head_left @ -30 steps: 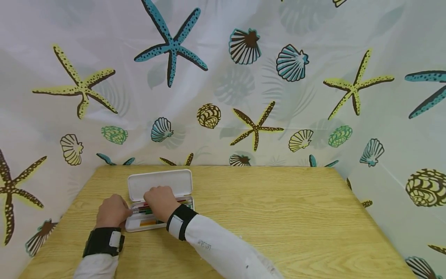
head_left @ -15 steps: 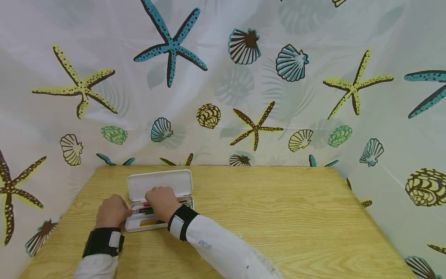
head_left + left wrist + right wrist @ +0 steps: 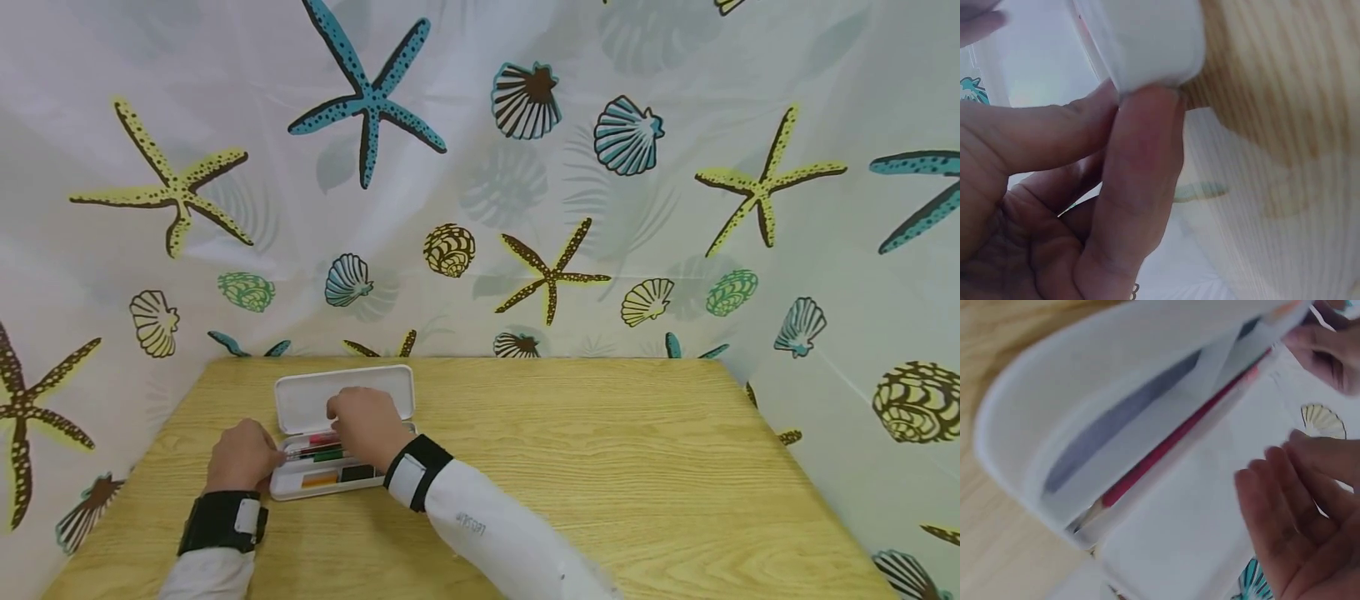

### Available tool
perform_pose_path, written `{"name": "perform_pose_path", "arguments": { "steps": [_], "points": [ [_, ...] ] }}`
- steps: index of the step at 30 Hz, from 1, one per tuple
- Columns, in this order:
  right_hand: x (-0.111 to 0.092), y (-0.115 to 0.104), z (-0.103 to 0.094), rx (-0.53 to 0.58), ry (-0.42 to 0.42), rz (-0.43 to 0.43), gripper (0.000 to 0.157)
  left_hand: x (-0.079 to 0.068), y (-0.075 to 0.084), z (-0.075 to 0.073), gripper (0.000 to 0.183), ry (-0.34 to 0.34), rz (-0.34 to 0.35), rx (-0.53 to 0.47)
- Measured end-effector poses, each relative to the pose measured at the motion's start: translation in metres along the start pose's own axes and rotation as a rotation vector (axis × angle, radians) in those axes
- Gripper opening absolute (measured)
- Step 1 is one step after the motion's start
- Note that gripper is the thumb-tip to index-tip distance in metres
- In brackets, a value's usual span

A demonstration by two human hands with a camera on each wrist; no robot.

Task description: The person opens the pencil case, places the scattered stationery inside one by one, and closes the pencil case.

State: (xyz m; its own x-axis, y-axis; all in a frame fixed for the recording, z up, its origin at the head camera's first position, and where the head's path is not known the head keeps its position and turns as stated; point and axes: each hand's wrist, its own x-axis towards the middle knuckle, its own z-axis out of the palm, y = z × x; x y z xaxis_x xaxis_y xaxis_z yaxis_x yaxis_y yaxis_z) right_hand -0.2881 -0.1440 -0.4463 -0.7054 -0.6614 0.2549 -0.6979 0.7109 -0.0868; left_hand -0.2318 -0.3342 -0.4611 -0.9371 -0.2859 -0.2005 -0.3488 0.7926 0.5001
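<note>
A white pencil case [image 3: 300,402] lies with its lid raised at the table's left side. My left hand [image 3: 242,457] pinches the case's left end; in the left wrist view its thumb and finger [image 3: 1141,169] meet at the white corner. Over the case is my right hand [image 3: 367,427], hiding part of the contents. The right wrist view shows that hand's fingers [image 3: 1272,494] loosely extended beside the lid, holding nothing. A dark red pencil [image 3: 1166,442] lies along the hinge side. Green [image 3: 327,457], orange [image 3: 321,479] and black pieces [image 3: 357,473] show inside.
The wood-grain table [image 3: 600,467] extends to the right of the case. A white curtain [image 3: 465,183] printed with starfish and shells hangs behind and along both sides. Both wrists wear black straps [image 3: 222,520].
My right hand has lifted and moved slightly right over the case, uncovering more of the green and black pieces. The left hand keeps its hold at the left end.
</note>
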Motion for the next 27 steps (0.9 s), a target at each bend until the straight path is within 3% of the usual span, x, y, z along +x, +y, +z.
{"name": "perform_pose_path", "arguments": {
  "steps": [8, 10, 12, 14, 17, 23, 27],
  "points": [
    [-0.012, 0.052, -0.019, 0.340, 0.461, 0.246, 0.012, -0.001, 0.003, -0.002, 0.020, 0.012, -0.001, 0.001],
    [-0.016, 0.065, -0.021, 0.421, 0.528, 0.335, 0.015, -0.002, 0.004, -0.003, 0.021, 0.009, -0.004, 0.002],
    [-0.021, 0.077, -0.020, 0.503, 0.538, 0.431, 0.022, -0.002, 0.004, -0.003, 0.021, 0.007, -0.005, 0.003],
    [-0.026, 0.088, -0.018, 0.599, 0.510, 0.520, 0.029, -0.002, 0.004, -0.003, 0.021, 0.007, 0.000, 0.002],
    [-0.036, 0.100, -0.014, 0.795, 0.378, 0.585, 0.042, -0.003, 0.003, -0.003, 0.020, 0.010, 0.009, 0.001],
    [-0.048, 0.111, -0.007, 1.237, 0.068, 0.623, 0.059, -0.003, 0.003, -0.002, 0.021, 0.007, 0.007, -0.004],
    [-0.050, 0.113, -0.008, 1.380, -0.066, 0.616, 0.060, -0.002, 0.002, -0.001, 0.021, 0.003, 0.001, -0.011]
  ]
}}
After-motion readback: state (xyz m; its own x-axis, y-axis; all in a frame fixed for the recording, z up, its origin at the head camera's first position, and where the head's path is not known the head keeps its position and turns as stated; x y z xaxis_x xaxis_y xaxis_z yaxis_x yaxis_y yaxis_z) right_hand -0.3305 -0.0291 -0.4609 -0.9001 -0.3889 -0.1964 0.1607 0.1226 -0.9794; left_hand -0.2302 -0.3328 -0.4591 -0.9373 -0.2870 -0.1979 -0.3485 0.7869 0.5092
